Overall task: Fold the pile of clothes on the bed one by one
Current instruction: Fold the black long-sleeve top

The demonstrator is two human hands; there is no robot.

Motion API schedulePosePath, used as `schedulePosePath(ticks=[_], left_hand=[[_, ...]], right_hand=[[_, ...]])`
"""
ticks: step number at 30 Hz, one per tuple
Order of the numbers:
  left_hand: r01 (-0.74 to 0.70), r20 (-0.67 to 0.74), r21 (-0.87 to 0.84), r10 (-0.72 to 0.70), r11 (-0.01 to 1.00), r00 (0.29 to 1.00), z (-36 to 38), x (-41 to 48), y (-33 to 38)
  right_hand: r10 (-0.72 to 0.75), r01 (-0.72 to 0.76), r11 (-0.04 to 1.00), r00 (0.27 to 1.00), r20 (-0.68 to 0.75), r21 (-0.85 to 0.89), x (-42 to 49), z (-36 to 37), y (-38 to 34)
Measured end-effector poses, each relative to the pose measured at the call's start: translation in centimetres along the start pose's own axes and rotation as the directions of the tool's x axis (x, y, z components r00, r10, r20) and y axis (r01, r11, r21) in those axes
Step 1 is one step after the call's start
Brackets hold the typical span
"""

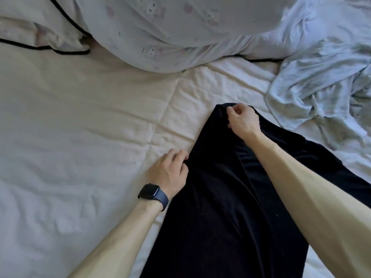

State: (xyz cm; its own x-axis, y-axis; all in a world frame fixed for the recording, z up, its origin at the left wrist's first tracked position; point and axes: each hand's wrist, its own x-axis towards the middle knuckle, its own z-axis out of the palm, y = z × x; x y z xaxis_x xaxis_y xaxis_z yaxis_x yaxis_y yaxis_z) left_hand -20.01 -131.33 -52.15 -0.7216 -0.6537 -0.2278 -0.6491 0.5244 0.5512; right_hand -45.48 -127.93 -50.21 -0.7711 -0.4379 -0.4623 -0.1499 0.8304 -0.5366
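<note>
A black garment (216, 207) lies lengthwise on the white bed cover (80, 127), running from the bottom edge of the view up to the middle. My right hand (242, 120) grips its far top edge with curled fingers. My left hand (170, 171), with a dark watch on the wrist, pinches the garment's left edge lower down. My right forearm crosses over the cloth and hides part of its right side.
A crumpled pale blue garment (321, 83) lies at the right. A large white pillow with faint prints (170, 31) sits at the top, and a cream pillow with black piping (40, 33) at the top left.
</note>
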Motion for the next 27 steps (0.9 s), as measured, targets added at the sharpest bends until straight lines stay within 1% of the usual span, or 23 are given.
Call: schedulePosePath(ticks=[2, 4, 6, 7, 10, 13, 18, 20, 22, 23, 24, 25, 27], left_hand=[[0.013, 0.027, -0.012, -0.012, 1.000, 1.000, 0.2, -0.1, 0.0], [0.074, 0.074, -0.089, -0.068, 0.993, 0.995, 0.1, 0.2, 0.6], [0.136, 0.086, -0.146, -0.125, 0.980, 0.989, -0.1, 0.6, 1.3], [0.168, 0.102, -0.130, -0.155, 0.977, 0.983, -0.1, 0.8, 1.6], [0.185, 0.165, -0.016, -0.180, 0.983, 0.970, -0.2, 1.6, 2.0], [0.193, 0.198, -0.026, -0.184, 0.981, 0.963, -0.5, 2.1, 1.8], [0.241, 0.303, -0.060, -0.213, 0.969, 0.929, -0.9, 2.5, 2.0], [0.305, 0.337, -0.083, -0.261, 0.949, 0.905, -1.0, 2.9, 2.5], [0.384, 0.345, -0.131, -0.321, 0.914, 0.882, -1.2, 3.3, 3.2], [0.419, 0.341, -0.160, -0.348, 0.894, 0.873, -1.2, 3.4, 3.5], [0.448, 0.339, -0.178, -0.373, 0.876, 0.864, -1.2, 3.5, 3.6], [0.459, 0.332, -0.175, -0.386, 0.871, 0.860, -1.2, 3.6, 3.7], [0.438, 0.316, -0.113, -0.386, 0.892, 0.867, -1.2, 3.8, 3.6]], right_hand=[[0.029, -0.029, 1.000, 0.997, 0.072, 0.000, -0.2, 0.1, -0.4], [0.046, -0.044, 0.999, 0.992, 0.119, -0.024, -0.1, 0.3, -1.4], [0.016, -0.002, 0.993, 0.993, 0.119, -0.116, 0.2, 0.5, -2.0], [0.004, 0.009, 0.992, 0.995, 0.104, -0.126, 0.4, 0.5, -2.1], [0.007, -0.006, 1.000, 0.997, 0.072, -0.008, 1.1, 0.3, -2.0], [0.030, -0.035, 0.991, 0.999, 0.036, 0.133, 1.7, -0.2, -1.1], [0.078, -0.090, 0.979, 0.994, 0.073, 0.181, 1.8, -0.6, -0.1], [0.059, -0.075, 0.987, 0.992, 0.113, 0.141, 1.6, -0.5, -0.8], [-0.004, 0.004, 1.000, 0.995, 0.102, -0.002, 1.6, -0.4, -1.1], [-0.016, 0.018, 1.000, 0.995, 0.094, -0.026, 1.8, -0.2, -1.1], [-0.029, 0.030, 1.000, 0.996, 0.087, -0.009, 2.1, 0.0, -1.1], [-0.030, 0.026, 0.998, 0.996, 0.087, 0.053, 2.2, 0.2, -1.2], [-0.040, 0.016, 0.975, 0.994, 0.104, 0.224, 1.9, 0.5, -1.3]])
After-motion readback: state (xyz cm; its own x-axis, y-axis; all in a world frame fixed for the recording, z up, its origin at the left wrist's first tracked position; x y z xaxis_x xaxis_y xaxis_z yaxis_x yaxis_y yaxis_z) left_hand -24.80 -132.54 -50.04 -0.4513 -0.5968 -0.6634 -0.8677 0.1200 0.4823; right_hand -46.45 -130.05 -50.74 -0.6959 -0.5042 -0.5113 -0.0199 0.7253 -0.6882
